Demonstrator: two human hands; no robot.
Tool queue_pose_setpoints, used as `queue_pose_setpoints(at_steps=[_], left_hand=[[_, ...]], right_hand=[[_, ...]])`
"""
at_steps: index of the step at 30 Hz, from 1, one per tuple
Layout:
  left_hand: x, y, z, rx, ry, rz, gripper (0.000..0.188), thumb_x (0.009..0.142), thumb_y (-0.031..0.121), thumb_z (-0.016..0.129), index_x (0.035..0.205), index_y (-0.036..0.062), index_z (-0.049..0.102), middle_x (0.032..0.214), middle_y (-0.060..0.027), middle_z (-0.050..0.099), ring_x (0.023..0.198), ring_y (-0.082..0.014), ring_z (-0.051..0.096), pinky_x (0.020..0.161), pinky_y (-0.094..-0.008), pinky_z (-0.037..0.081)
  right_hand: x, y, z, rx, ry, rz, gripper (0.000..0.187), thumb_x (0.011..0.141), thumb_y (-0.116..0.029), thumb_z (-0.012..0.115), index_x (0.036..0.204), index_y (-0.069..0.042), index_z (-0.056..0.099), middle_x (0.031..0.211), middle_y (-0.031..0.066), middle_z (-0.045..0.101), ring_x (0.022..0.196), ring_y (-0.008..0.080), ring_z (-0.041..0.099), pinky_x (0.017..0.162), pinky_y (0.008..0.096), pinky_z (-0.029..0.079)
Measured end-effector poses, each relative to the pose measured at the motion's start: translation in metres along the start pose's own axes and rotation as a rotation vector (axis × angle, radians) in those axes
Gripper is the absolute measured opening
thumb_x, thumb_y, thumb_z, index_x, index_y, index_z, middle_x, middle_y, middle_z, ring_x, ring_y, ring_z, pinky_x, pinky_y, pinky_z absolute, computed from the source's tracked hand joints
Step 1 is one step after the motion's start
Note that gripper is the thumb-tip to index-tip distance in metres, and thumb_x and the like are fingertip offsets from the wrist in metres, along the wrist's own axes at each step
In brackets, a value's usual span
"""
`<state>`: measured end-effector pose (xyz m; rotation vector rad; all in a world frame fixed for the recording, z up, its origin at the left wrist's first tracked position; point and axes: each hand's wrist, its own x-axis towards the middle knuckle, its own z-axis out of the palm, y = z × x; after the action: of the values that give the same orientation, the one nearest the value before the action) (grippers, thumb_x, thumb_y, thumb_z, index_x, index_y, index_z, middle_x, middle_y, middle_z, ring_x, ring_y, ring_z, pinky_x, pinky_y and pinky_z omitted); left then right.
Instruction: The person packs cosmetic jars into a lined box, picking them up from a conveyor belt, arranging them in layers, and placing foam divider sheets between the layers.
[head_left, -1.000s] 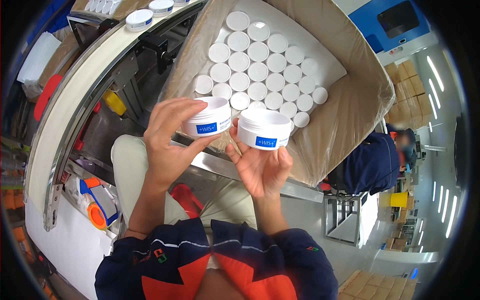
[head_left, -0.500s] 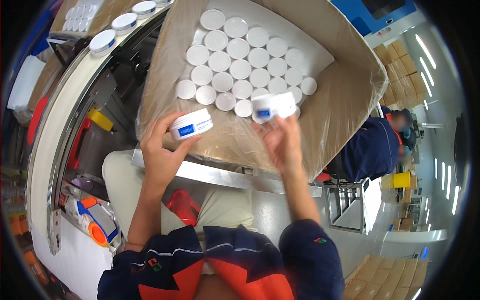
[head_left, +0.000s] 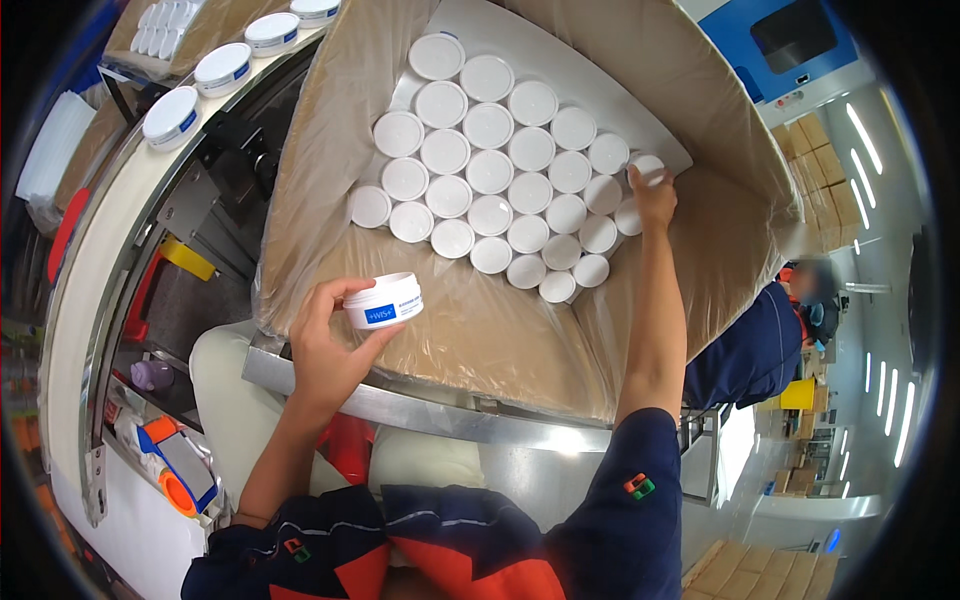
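My left hand [head_left: 335, 345] grips a white lidded jar [head_left: 385, 301] with a blue label, held tilted over the near side of a big lined carton [head_left: 500, 335]. Inside that carton, several white jars [head_left: 489, 172] stand lid up in close rows on a white sheet [head_left: 560, 60]. My right hand [head_left: 655, 195] reaches to the right end of the rows, its fingers around another white jar [head_left: 648, 168] beside the standing ones. Part of that jar is hidden by the fingers.
A curved conveyor [head_left: 85, 270] on the left carries more white jars [head_left: 222, 69]. A metal rail [head_left: 430, 412] runs below the carton's near edge. Orange and blue tape dispenser [head_left: 185, 465] lies lower left. Another person [head_left: 750, 345] is at the right, near stacked cartons [head_left: 760, 570].
My right hand has carried its jar forward and right to the end of the rows. The left hand still holds its jar, now lower in view. Jars on the conveyor have shifted nearer.
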<state>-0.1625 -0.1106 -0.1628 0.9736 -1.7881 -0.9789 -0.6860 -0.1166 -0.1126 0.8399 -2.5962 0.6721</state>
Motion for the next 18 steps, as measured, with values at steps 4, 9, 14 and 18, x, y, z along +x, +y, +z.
queue_pose_setpoints(at_steps=[4,9,14,18], left_hand=[[0.007,0.004,0.010,-0.099,-0.014,-0.018,0.051,0.068,0.001,0.083,0.112,0.0025,0.057,0.111,-0.0110,0.065,0.101,-0.0187,0.064,0.090,-0.0314,0.050],[0.003,0.000,0.009,-0.202,0.026,-0.069,0.052,0.070,-0.004,0.080,0.114,0.0020,0.052,0.115,-0.0113,0.060,0.105,-0.0185,0.061,0.091,-0.0309,0.049],[-0.005,0.005,0.023,-0.739,0.104,-0.262,0.046,0.077,-0.002,0.077,0.111,0.0010,0.046,0.105,-0.0082,0.055,0.096,-0.0140,0.060,0.079,-0.0259,0.051],[-0.014,0.019,0.044,-0.898,-0.052,-0.304,0.047,0.081,-0.001,0.075,0.114,0.0019,0.041,0.110,-0.0096,0.053,0.098,-0.0130,0.058,0.085,-0.0266,0.050]], right_hand=[[0.014,0.025,0.003,-0.144,-0.112,0.023,0.103,0.071,-0.063,0.072,0.139,0.007,0.040,0.122,0.0265,0.059,0.114,0.0437,0.056,0.102,0.0459,0.043],[-0.093,-0.065,-0.038,0.296,-0.025,-0.518,0.065,0.071,-0.013,0.081,0.126,0.000,0.051,0.117,0.0203,0.062,0.107,0.0356,0.060,0.091,0.0438,0.047],[-0.272,-0.161,-0.107,0.331,-0.299,-1.215,0.086,0.057,-0.029,0.085,0.133,-0.008,0.051,0.135,0.0173,0.050,0.112,0.0342,0.052,0.089,0.0424,0.044],[-0.289,-0.148,-0.092,0.405,-0.301,-1.150,0.082,0.062,-0.027,0.081,0.135,-0.006,0.050,0.138,0.0185,0.048,0.113,0.0341,0.051,0.089,0.0433,0.044]])
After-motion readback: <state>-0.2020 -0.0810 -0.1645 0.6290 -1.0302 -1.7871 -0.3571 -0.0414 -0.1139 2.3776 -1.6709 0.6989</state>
